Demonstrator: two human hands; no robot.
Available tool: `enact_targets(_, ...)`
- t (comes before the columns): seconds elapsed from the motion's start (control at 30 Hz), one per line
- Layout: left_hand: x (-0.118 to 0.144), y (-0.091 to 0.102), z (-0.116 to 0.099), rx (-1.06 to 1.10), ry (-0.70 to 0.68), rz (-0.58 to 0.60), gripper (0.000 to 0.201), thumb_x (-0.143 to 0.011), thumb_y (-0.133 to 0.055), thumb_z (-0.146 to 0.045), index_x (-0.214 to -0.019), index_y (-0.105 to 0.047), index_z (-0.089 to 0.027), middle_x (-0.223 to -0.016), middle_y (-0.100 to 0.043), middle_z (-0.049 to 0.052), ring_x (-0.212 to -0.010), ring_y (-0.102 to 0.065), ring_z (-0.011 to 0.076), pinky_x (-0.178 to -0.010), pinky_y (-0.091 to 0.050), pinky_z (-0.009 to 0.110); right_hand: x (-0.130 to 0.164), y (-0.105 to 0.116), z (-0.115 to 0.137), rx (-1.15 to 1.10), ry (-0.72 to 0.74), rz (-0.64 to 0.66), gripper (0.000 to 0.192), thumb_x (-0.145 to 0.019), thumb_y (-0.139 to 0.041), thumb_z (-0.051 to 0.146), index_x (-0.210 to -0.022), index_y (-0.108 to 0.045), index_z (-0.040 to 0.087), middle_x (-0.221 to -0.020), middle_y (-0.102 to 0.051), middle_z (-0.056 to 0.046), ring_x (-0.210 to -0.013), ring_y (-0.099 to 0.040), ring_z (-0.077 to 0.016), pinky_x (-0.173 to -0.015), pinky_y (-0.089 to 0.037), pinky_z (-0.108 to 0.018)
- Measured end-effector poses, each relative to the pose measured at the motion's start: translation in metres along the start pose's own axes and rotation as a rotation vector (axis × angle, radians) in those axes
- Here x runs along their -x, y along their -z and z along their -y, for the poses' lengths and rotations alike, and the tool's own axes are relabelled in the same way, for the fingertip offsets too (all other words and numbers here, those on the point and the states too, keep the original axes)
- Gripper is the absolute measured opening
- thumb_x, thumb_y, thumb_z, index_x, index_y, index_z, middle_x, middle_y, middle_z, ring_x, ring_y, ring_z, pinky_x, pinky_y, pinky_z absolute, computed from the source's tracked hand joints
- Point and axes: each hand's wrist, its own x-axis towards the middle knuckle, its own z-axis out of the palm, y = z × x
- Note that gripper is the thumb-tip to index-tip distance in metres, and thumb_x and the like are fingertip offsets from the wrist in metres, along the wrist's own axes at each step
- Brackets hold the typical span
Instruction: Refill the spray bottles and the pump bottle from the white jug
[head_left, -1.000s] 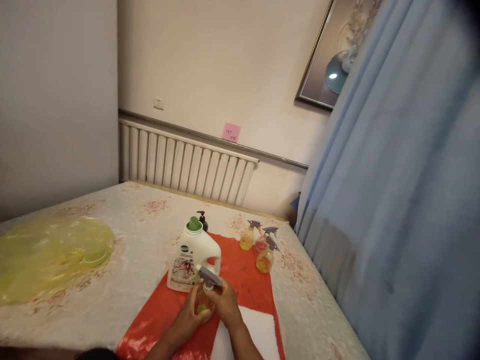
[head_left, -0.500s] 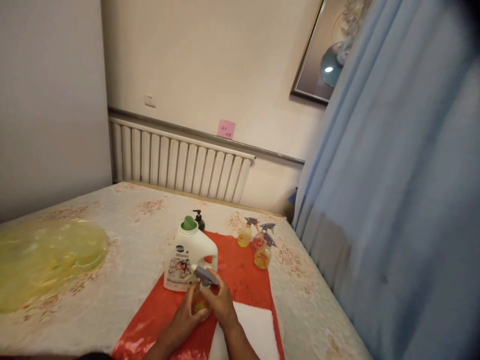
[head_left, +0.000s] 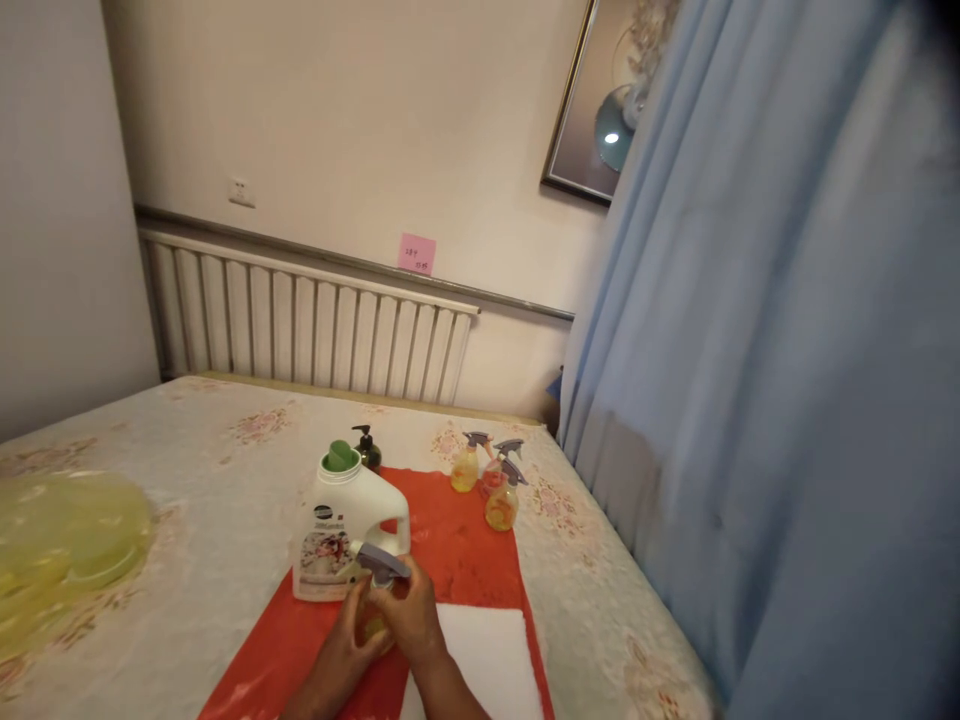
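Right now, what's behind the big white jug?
Behind the white jug stands a dark pump bottle; only its pump and shoulder show, the jug covers the rest. Both stand on the red cloth.

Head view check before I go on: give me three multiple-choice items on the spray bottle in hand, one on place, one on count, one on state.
1. Where does the white jug stand?
A. on the red mat
B. on the radiator
C. on the floor

2. How many spray bottles stand apart, near the curtain?
A. one
B. three
C. six

3. How is the nearest spray bottle held?
A. lying untouched
B. in both hands
C. in one hand only

Answers:
1 A: its base rests on the red mat.
2 B: three grey triggers show in the far group.
3 B: the left hand and right hand both wrap it.
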Motion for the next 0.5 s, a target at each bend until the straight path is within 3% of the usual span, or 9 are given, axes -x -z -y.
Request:
enact_targets(0.1, -0.002, 0.002, -0.001, -0.033, 0.009, -0.005, 0.085, -0.070, -0.066, -0.047, -0.143, -0.034, -0.018, -0.138, -0.057, 0.016, -0.138, -0.042, 0.0374, -0.114, -0.035, 0.053, 0.003, -0.001, 0.005, 0.021, 0.002, 0.001, 0.033, -0.059, -0.062, 0.008, -0.089, -0.070, 0.017, -0.082, -0.073, 0.000, -0.076, -0.065, -0.0188, -0.073, -0.052, -0.026)
enact_targets(0.2, -0.001, 0.005, -0.004, -0.014, -0.021, 0.041, 0.087, -0.068, -0.070, -0.048, -0.142, -0.036, -0.017, -0.138, -0.058, 0.017, -0.136, -0.045, 0.0376, -0.112, -0.037, 0.051, 0.008, -0.001, 0.005, 0.074, -0.007, 0.002, 0.037, -0.054, -0.064, 0.006, -0.088, -0.071, 0.017, -0.081, -0.072, -0.001, -0.072, -0.065, -0.0200, -0.066, -0.052, -0.027)
enact_targets(0.33, 0.005, 0.012, 0.001, -0.116, -0.083, 0.034, 0.095, -0.065, -0.075, -0.051, -0.143, -0.032, -0.016, -0.147, -0.047, 0.019, -0.139, -0.040, 0.0360, -0.114, -0.036, 0.049, 0.011, -0.001, 0.002, 0.164, 0.007, -0.028, 0.030, -0.053, -0.063, 0.007, -0.079, -0.073, 0.018, -0.079, -0.070, -0.001, -0.072, -0.063, -0.0212, -0.068, -0.052, -0.030)
enact_targets(0.4, 0.009, 0.017, 0.010, -0.234, -0.096, -0.004, 0.090, -0.069, -0.071, -0.052, -0.142, -0.032, -0.016, -0.149, -0.042, 0.019, -0.141, -0.038, 0.0353, -0.115, -0.034, 0.051, 0.012, 0.001, 0.001, 0.185, 0.020, -0.039, 0.031, -0.052, -0.065, 0.007, -0.080, -0.074, 0.018, -0.082, -0.071, -0.002, -0.075, -0.063, -0.0225, -0.074, -0.052, -0.033)
enact_targets(0.5, 0.014, 0.030, 0.026, -0.372, -0.121, -0.013, 0.069, -0.079, -0.060, -0.052, -0.137, -0.038, -0.019, -0.145, -0.047, 0.017, -0.137, -0.043, 0.0343, -0.114, -0.035, 0.054, 0.012, 0.003, 0.002, 0.149, 0.045, -0.008, 0.040, -0.049, -0.067, 0.005, -0.084, -0.075, 0.020, -0.083, -0.071, 0.000, -0.071, -0.065, -0.0217, -0.068, -0.052, -0.030)
